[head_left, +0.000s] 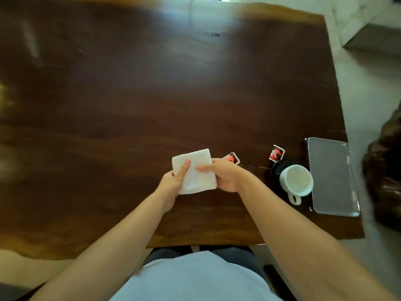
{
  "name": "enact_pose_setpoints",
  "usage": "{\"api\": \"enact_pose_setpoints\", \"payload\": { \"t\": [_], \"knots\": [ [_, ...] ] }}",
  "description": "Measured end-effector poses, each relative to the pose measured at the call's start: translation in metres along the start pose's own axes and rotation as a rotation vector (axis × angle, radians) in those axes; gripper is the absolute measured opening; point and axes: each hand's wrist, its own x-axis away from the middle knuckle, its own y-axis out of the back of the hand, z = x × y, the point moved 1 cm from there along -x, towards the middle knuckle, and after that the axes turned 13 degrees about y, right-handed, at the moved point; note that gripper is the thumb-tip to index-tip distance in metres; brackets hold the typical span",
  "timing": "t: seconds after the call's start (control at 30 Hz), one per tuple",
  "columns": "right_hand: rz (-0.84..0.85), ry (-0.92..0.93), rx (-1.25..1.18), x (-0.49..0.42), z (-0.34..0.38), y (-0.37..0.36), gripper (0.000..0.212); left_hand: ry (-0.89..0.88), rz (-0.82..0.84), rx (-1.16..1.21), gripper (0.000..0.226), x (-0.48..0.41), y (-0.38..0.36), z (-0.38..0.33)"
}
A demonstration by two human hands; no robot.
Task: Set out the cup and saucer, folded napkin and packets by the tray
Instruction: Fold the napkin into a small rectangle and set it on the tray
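Observation:
A white folded napkin (196, 168) is held over the dark wooden table, just in front of me. My left hand (173, 183) grips its left edge with the thumb on top. My right hand (225, 175) holds its right edge. A red and white packet (232, 158) lies just beyond my right hand, partly hidden by it. A second packet (276, 153) lies further right. A white cup (296, 180) stands on a dark saucer (275, 171), handle towards me. A grey metal tray (332, 177) lies right of the cup at the table's right edge.
The wooden table (152, 94) stretches far to the left and back. A dark carved wooden object (386, 170) stands beyond the table's right edge. A pale block (373, 40) sits on the light floor at the upper right.

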Motion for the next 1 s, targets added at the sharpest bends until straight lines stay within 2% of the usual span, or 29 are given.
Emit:
{"api": "enact_pose_setpoints", "payload": {
  "t": [0.1,0.2,0.37,0.47,0.73,0.9,1.0],
  "knots": [
    [-0.060,0.051,-0.180,0.022,-0.005,-0.003,0.036,-0.115,-0.047,-0.042,0.064,0.016,-0.010,-0.012],
    [-0.244,0.131,-0.271,0.040,-0.005,-0.004,0.035,-0.272,-0.121,-0.120,0.043,0.027,-0.025,-0.014],
    [-0.570,0.334,-0.021,0.069,0.001,0.002,0.040,-0.537,-0.236,-0.286,0.039,0.054,-0.063,-0.012],
    [-0.678,0.509,0.141,0.094,-0.005,0.016,0.039,-0.672,-0.307,-0.412,0.038,0.068,-0.085,-0.006],
    [-0.607,0.678,0.117,0.153,-0.023,0.070,0.030,-0.706,-0.481,-0.567,0.067,0.097,-0.155,0.009],
    [-0.627,0.662,0.131,0.195,-0.041,0.110,0.031,-0.760,-0.532,-0.539,0.059,0.120,-0.218,0.050],
    [-0.691,0.669,0.122,0.222,-0.051,0.139,0.040,-0.847,-0.537,-0.495,0.053,0.134,-0.257,0.068]
  ]
}}
